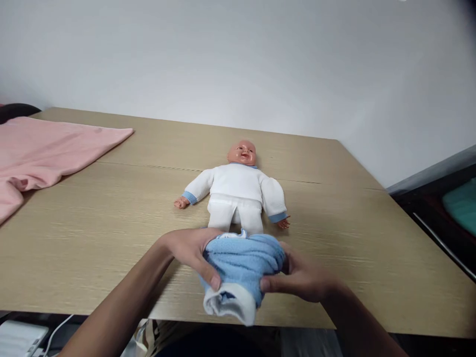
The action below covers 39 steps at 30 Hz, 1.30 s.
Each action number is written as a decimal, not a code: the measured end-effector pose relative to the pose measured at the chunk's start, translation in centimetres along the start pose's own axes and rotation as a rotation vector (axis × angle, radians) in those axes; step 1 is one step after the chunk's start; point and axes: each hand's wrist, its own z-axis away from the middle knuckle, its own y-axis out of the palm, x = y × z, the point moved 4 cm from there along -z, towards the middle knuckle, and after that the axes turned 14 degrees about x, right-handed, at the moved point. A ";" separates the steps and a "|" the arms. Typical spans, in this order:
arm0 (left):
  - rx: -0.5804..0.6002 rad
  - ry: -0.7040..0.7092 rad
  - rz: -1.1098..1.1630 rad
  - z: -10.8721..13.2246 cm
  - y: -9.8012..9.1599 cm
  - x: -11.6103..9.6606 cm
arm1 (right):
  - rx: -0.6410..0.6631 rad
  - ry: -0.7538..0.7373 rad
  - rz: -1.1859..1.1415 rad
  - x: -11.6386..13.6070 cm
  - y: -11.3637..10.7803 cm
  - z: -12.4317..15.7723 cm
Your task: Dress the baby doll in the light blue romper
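Note:
A baby doll (238,191) in white clothes with blue cuffs lies on its back in the middle of the wooden table (92,223), head toward the wall. Over its legs a bunched blue garment with a white hem (241,270) is gathered. My left hand (189,250) grips the garment's left side, thumb on top of the fabric. My right hand (297,275) grips its right side, thumb pressed near the white hem. The doll's feet are hidden under the garment.
A pink cloth (44,153) lies spread on the table's far left. A white wall stands behind the table. At the right, beyond the table edge, sits a dark surface with a teal item (463,206). A white device with a cable (22,337) lies below the near left edge.

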 end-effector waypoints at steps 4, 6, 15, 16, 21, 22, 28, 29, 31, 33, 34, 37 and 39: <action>-0.109 0.015 -0.082 0.4 -1.2 0.7 | -0.127 -0.060 -0.085 -0.8 0.6 -0.1; -0.170 0.024 -0.115 0.6 -1.8 1.0 | -0.133 -0.009 -0.091 -1.4 1.2 -0.1; -0.206 0.051 -0.270 -0.2 -1.2 0.1 | -0.544 -0.041 0.111 -0.8 2.9 -0.4; -0.199 0.066 -0.298 -0.6 -0.9 -0.2 | -0.689 -0.047 0.184 -0.6 2.9 -0.1; -0.452 0.027 -0.469 -2.2 0.6 -0.8 | -1.119 -0.052 0.682 -0.1 3.5 1.2; -0.541 0.036 -0.507 -2.4 0.9 -0.9 | -1.131 -0.064 0.768 -0.1 3.6 1.4; -0.842 -0.030 -0.770 -2.9 2.3 -0.8 | -1.066 0.024 0.776 -0.9 3.6 2.3; -0.862 -0.069 -0.836 -2.9 2.4 -0.8 | -1.024 0.087 0.675 -1.4 3.6 2.3; -0.880 -0.142 -0.985 -3.2 2.6 -0.9 | -0.928 0.165 0.508 -2.3 4.2 2.4; -0.850 -0.210 -1.077 -3.5 2.7 -0.8 | -0.879 0.200 0.458 -3.2 5.0 2.6; -0.816 -0.245 -1.095 -3.7 2.8 -0.7 | -0.879 0.226 0.472 -3.7 5.3 2.8; -0.706 -0.357 -1.124 -4.1 3.2 -0.4 | -0.944 0.338 0.616 -5.7 5.9 3.7; -0.645 -0.442 -1.174 -4.2 3.6 -0.3 | -1.004 0.362 0.727 -6.8 6.3 4.0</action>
